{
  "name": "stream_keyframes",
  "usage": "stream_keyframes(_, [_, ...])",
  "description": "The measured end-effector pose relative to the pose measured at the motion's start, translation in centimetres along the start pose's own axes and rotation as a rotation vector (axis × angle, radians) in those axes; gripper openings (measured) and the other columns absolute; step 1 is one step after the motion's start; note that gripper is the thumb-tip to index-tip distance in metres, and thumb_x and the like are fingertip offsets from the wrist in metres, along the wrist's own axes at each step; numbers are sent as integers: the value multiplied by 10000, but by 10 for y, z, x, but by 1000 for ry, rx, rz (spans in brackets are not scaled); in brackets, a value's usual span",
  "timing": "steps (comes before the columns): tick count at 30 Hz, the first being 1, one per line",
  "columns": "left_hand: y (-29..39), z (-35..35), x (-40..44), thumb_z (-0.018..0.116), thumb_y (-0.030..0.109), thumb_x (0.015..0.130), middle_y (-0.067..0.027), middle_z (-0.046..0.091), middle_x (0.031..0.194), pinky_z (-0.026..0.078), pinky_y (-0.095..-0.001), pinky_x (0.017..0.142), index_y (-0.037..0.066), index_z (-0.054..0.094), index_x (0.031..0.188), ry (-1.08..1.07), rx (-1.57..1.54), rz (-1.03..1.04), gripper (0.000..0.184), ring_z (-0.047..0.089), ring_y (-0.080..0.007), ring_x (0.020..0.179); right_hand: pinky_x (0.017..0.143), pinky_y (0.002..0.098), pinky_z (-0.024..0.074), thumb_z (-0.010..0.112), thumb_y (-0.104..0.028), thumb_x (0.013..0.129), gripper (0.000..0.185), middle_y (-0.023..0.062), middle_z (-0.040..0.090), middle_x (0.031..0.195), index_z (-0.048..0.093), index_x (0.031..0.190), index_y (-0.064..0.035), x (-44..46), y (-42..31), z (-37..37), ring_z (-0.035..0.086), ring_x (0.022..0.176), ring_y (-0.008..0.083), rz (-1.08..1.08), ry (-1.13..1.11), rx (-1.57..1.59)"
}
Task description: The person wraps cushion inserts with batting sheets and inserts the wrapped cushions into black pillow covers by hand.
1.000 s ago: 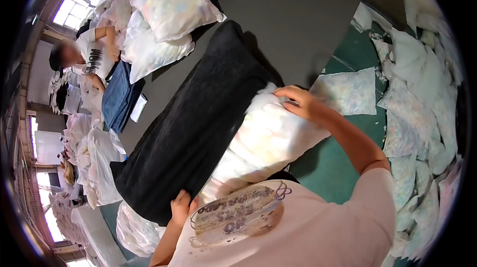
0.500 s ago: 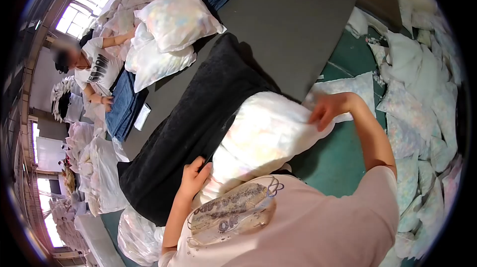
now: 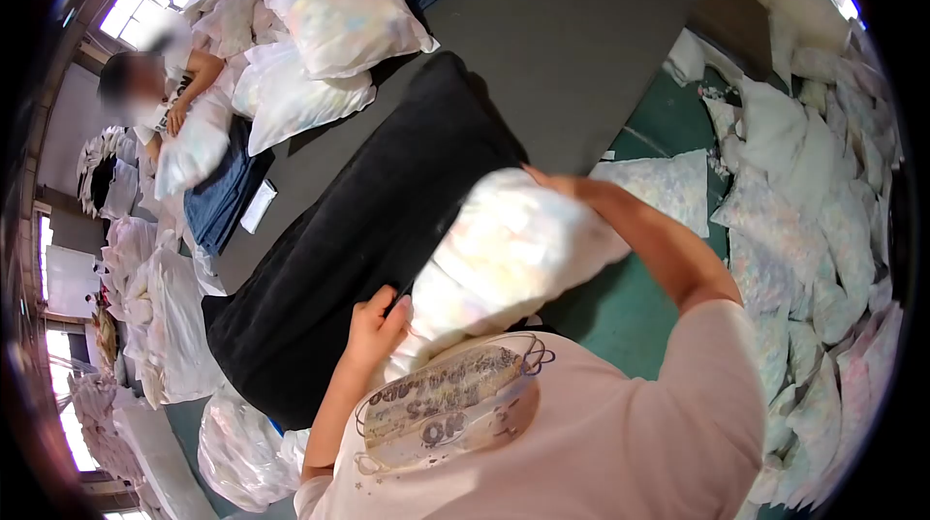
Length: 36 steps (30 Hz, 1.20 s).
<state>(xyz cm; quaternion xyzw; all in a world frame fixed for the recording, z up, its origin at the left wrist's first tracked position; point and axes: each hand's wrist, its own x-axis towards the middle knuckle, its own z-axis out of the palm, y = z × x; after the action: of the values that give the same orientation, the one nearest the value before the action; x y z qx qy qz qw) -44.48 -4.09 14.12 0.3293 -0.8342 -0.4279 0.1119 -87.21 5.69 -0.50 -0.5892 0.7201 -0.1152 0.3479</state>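
A grey tabletop [image 3: 591,26] spans upper centre; the left hand [image 3: 377,328] pinches black cloth [image 3: 349,220], the right hand [image 3: 562,184], grip unclear, touches a white pillow [image 3: 509,244]

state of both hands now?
Left hand: closed, holding the black cover.
Right hand: at the white pillow; open or closed cannot be told.

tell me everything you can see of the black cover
The black cover is a long piece of dark cloth, matte and soft-looking, with shallow folds and faint pale specks. It lies slantwise over the grey table, narrowing toward its far end. A white pillow bulges out along its near long edge; how far inside that reaches is hidden. The left hand grips this edge. The right hand is at the pillow's far corner; whether it touches the cover is unclear.
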Motion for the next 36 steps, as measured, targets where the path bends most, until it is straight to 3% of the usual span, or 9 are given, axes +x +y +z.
stream_keyframes(1, [-3, 2, -4, 628, 139, 932, -91, 555, 511, 404, -280, 424, 12, 531, 757, 9, 0, -11, 236, 577, -146, 433, 1198, 322, 146, 311, -544, 1035, 674, 49, 186, 1626, 167, 1575, -167, -17, 28, 14, 192, 1484, 234, -55, -313, -109])
stream_keyframes(4, [4, 0, -17, 618, 136, 942, -115, 551, 524, 408, -286, 441, 4, 534, 747, 65, -47, -4, 250, 555, -148, 437, 1134, 336, 305, 464, -497, 1008, 636, 46, 356, 1552, 259, 1557, -249, -114, -25, 0, 333, 1415, 168, 597, -371, 1082])
stream_keyframes(6, [7, -5, -20, 614, 136, 946, -131, 561, 547, 420, -286, 467, -1, 550, 775, 28, -60, -2, 229, 562, -158, 460, 1064, 337, 392, 684, -189, 915, 913, 68, 356, 1541, 72, 1591, -216, -155, -30, 33, 455, 1308, 216, 113, -126, 1196])
stream_keyframes(13, [66, -11, 40, 577, 311, 942, -330, 597, 747, 480, -500, 655, -117, 559, 1011, -337, 446, 69, 433, 609, -487, 759, 1098, 357, 358, 723, -139, 782, 966, 177, 403, 1499, 159, 1565, -99, -156, -153, 52, 428, 1350, 245, -10, 480, 792])
stream_keyframes(18, [124, -26, 99, 509, 228, 1032, 0, 609, 818, 466, -263, 684, -35, 589, 941, -233, -363, 38, 290, 493, -57, 736, 1066, 392, 402, 748, -148, 767, 944, 216, 429, 1457, 210, 1536, -47, -153, -216, 51, 499, 1290, 307, -197, 695, 552])
stream_keyframes(20, [167, -17, 97, 522, 217, 1013, -69, 628, 790, 490, -294, 682, -23, 590, 922, -387, -163, 313, 266, 583, -102, 750, 1073, 401, 402, 723, -151, 780, 854, 198, 444, 1455, 287, 1503, -22, -137, -249, 44, 490, 1301, 319, -184, 678, 531])
stream_keyframes(23, [192, 15, 53, 625, 224, 924, -206, 568, 648, 484, -462, 543, 17, 557, 872, -518, 60, 723, 224, 591, -422, 619, 1081, 399, 397, 684, -157, 804, 748, 180, 467, 1445, 366, 1466, -11, -109, -255, 30, 475, 1319, 323, -156, 666, 645])
stream_keyframes(29, [97, 13, 12, 580, 245, 963, -161, 610, 727, 515, -415, 599, 46, 564, 914, -777, 41, 602, 205, 638, -332, 711, 1055, 398, 415, 652, -185, 838, 670, 174, 491, 1408, 398, 1435, -21, -66, -184, 30, 493, 1292, 309, -156, 597, 995])
stream_keyframes(36, [30, -143, -118, 709, 201, 810, -197, 501, 1387, 353, -465, 1067, 3, 541, 1270, 403, 809, 12, 528, 464, -402, 1263, 1025, 396, 436, 616, -218, 877, 583, 166, 519, 1364, 435, 1400, -33, -42, -170, 44, 513, 1260, 293, -87, 534, 1133])
